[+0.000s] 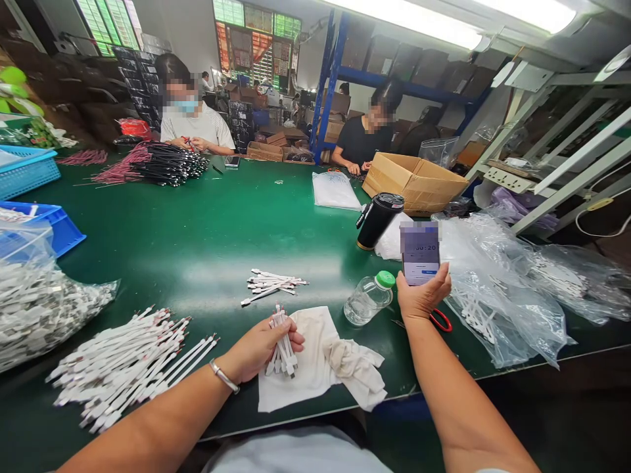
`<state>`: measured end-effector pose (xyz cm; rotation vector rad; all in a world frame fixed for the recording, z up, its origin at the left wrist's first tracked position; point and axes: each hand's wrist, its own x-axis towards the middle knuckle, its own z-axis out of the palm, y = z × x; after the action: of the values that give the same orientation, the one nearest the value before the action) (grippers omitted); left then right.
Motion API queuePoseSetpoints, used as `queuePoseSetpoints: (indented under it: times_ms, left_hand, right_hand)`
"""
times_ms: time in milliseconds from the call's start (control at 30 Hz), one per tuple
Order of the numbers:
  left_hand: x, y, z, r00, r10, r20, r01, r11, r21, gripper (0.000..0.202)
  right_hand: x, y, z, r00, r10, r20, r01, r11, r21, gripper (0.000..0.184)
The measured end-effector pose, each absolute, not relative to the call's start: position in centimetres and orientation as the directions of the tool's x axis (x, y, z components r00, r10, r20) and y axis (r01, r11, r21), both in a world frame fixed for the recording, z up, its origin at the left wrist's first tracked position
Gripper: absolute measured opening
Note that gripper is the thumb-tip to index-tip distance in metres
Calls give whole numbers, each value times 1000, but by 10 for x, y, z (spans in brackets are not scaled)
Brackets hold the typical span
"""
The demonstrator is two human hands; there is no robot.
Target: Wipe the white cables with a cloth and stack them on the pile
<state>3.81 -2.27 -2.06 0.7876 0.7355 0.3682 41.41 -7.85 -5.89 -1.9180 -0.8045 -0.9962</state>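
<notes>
My left hand point(269, 343) is closed around a bundle of short white cables point(282, 348), over a white cloth point(300, 387). At the right, my right hand point(424, 292) grips a phone point(420, 256) with a lit screen, held upright. A small pile of white cables point(273, 282) lies beyond my left hand. To the left spreads a large heap of similar cables point(123, 364). Between my hands stands a tilted-looking clear bottle point(367, 301) with a green cap. Red-handled scissors point(441, 320) lie partly hidden behind my right wrist.
A black tumbler point(379, 220) stands beyond the bottle, near a cardboard box point(414, 184). Plastic bags point(507, 315) of white parts cover the right side. A full bag point(44, 309) and blue baskets point(62, 230) are at left. Two people sit across the green table point(221, 223), near black cables point(172, 163).
</notes>
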Motion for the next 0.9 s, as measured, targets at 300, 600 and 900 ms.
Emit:
queuePoseSetpoints:
  times_ms: [300,600,900]
  left_hand:
    - [38,-23,-21,701,547,-458,-34,667,744,30]
    - [37,-23,-23,713,544,-443,-43,665,746,27]
    - [36,-21,-25,720,541,-435,-46,663,747,27]
  right_hand:
    - [414,-79,-59,484,166,859,804,-473,-362,97]
    - [414,-79,-59,493,156,856,799,-471,-374,97]
    - [413,-79,-59,506,159,848,796,-465,-387,98]
